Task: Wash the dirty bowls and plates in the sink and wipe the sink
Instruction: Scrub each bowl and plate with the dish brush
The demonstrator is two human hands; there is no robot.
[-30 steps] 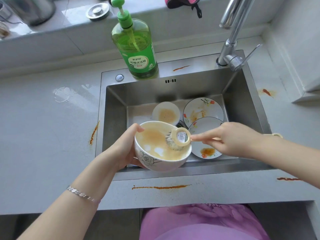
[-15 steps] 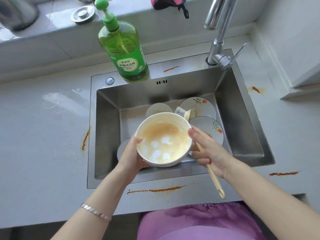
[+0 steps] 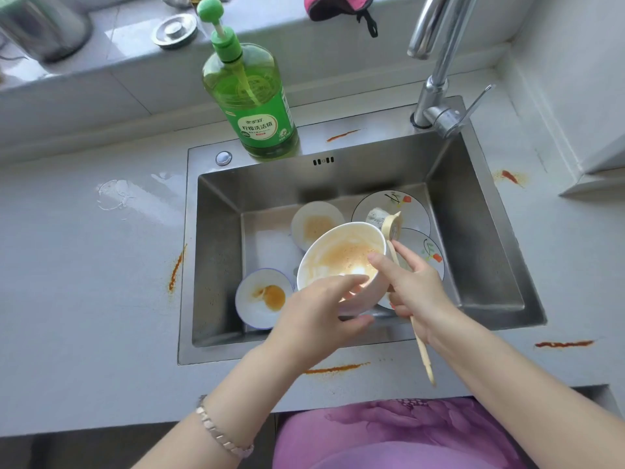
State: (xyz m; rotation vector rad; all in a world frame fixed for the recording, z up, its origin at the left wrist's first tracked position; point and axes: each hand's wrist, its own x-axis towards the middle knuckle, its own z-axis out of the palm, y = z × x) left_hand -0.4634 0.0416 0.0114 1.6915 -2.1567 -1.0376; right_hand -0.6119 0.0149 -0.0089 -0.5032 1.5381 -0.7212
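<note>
Over the steel sink (image 3: 487, 252) I hold a white bowl (image 3: 338, 255) smeared with orange residue, tilted. My left hand (image 3: 318, 313) grips its near rim, fingers over the edge and thumb underneath. My right hand (image 3: 416, 292) holds a wooden-handled dish brush (image 3: 389, 225) upright against the bowl's right side, its forefinger touching the rim. The brush head is outside the bowl. In the sink lie a small dirty bowl (image 3: 316, 220), a blue-rimmed saucer (image 3: 260, 299) with an orange blob, and two flower-patterned plates (image 3: 406, 201) (image 3: 427, 248).
A green dish-soap bottle (image 3: 257, 110) stands on the sink's back ledge, left of the chrome faucet (image 3: 436, 86). Orange streaks mark the grey counter (image 3: 84, 265) around the sink. A metal lid (image 3: 174, 30) and a pink cloth (image 3: 338, 6) lie on the sill behind.
The brush came out of the bowl and now stands at its right side. My left hand shifted from the bowl's left side to its near rim, uncovering the blue-rimmed saucer.
</note>
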